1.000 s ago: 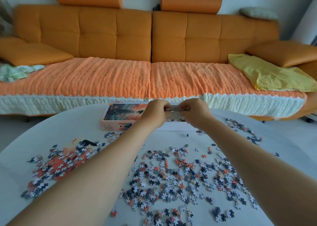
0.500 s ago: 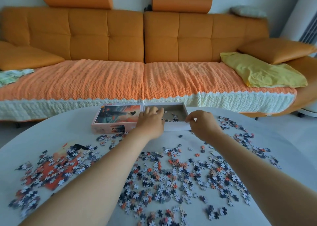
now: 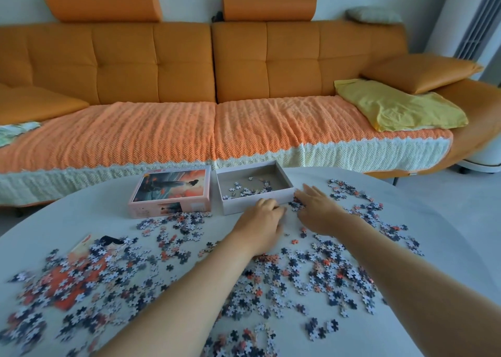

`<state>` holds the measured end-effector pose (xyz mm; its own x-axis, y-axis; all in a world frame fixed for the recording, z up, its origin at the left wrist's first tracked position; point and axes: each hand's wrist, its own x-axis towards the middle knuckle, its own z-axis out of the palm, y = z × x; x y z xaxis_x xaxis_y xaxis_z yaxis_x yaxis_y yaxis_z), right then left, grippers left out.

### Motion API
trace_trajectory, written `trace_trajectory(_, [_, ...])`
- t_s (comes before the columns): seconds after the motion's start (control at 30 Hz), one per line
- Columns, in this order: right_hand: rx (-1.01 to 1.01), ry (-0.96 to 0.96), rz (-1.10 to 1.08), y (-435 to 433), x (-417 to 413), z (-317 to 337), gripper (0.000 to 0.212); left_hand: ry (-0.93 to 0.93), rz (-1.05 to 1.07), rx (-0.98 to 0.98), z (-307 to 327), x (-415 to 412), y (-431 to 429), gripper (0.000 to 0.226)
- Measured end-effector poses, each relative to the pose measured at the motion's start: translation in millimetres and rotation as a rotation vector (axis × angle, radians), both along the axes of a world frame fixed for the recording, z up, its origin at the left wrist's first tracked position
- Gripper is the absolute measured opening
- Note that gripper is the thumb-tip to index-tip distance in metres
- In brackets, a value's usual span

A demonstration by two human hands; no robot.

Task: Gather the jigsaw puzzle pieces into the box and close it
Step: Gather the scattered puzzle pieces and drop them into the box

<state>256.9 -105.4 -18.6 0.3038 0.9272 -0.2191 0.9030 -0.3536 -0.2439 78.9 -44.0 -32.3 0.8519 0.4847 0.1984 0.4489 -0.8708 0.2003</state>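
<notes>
Mid-gather, with most pieces (image 3: 320,272) loose on the table (image 3: 67,215) and few in the box (image 3: 244,207), I press my right hand (image 3: 317,207) flat on some by its corner, my left hand (image 3: 260,218) curled alongside, holding what I cannot tell; next, scoop them over the wall.

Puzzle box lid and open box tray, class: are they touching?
Apart. The head view shows a narrow strip of table between the right side of the puzzle box lid and the left wall of the open box tray.
</notes>
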Motion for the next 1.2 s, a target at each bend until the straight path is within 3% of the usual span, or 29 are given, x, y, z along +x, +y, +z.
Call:
trace_trajectory(0.17, [0.072,0.0,0.068,-7,-10,0,0.041,0.011,0.041,-0.083,4,-7,3,0.028])
trace_trajectory(0.37, [0.206,-0.078,0.122,-26,-28,11,0.039,-0.195,0.157,0.144,10,-10,3,0.047])
trace_trajectory(0.53, [0.266,0.041,0.159,-36,-37,20,0.029,-0.172,0.153,0.053,11,-17,3,0.055])
trace_trajectory(0.67, [0.47,-0.035,0.168,-31,-46,26,0.03,-0.213,0.229,0.096,15,-28,4,0.056])
trace_trajectory(0.83, [0.277,-0.102,0.242,-19,-63,30,0.067,-0.109,0.25,0.02,20,-50,3,0.054])
trace_trajectory(1.2, [0.325,-0.093,0.214,-57,-86,34,0.043,-0.176,0.186,0.024,26,-87,-37,0.038])
